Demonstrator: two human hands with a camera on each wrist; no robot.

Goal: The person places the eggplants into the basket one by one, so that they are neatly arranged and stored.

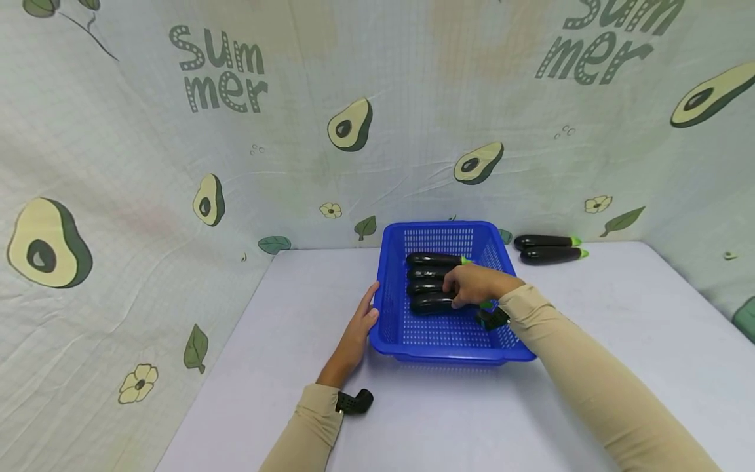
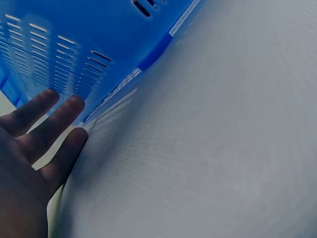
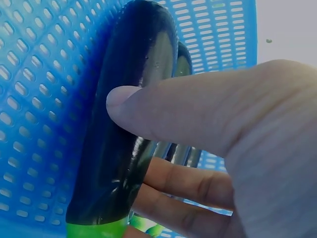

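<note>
A blue plastic basket (image 1: 451, 353) with slotted walls holds several dark eggplants lying side by side, their green stem ends to the right. My right hand (image 1: 480, 283) reaches in and grips the nearest eggplant (image 1: 429, 303). In the right wrist view the thumb (image 3: 136, 106) lies across that eggplant (image 3: 106, 168), and the fingers come round its other side. My left hand (image 1: 356, 331) touches the basket's left side. The left wrist view shows its extended, spread fingers (image 2: 54, 121) at the slotted wall (image 2: 114, 34).
Two more eggplants (image 1: 551, 254) lie on the white table (image 1: 613, 314), behind and right of the basket. A cloth (image 1: 407, 131) printed with avocados and leaves hangs behind the table and along its sides.
</note>
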